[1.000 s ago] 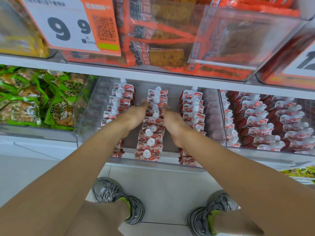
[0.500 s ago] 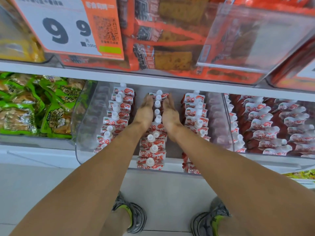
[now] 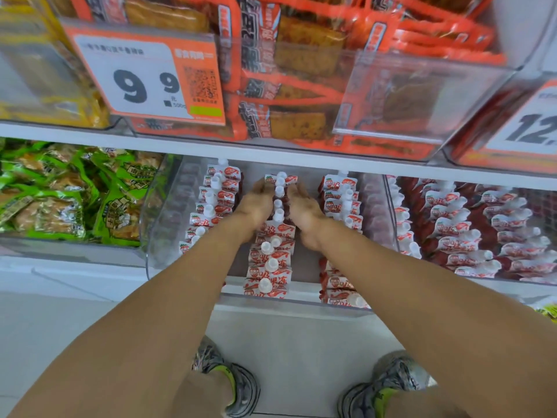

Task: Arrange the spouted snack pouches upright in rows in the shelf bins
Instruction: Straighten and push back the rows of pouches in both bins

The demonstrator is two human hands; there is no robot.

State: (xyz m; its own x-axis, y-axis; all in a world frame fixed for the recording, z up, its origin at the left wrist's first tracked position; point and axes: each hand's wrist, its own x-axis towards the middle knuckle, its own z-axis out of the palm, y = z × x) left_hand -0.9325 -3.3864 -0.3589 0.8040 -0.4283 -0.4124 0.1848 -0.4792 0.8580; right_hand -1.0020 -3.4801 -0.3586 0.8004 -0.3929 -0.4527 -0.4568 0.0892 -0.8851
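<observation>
So, left to right. Left row of red-and-white spouted snack pouches with white caps (image 3: 215, 203) stands upright in the clear plastic shelf bin (image 3: 164, 224), untouched. Left hand (image 3: 256, 203) and right hand (image 3: 303, 206) now flank the middle pouch row (image 3: 271, 251), having slid from mid-row a second ago toward the rear of the bin. Fingers: curved inward, cupping the rear pouches from both sides; I can't tell whether they actually grip or just press. Rear caps between the palms now sit in a line; front pouches of that row lean a bit, caps offset. Right pouch row (image 3: 340, 194) upright, apart from the right hand. Neighbouring bin of pouches (image 3: 470, 227) further right lies slanted, not squared. Judgement: middle row is being squared; front end and the right-hand bin likely remain.
</observation>
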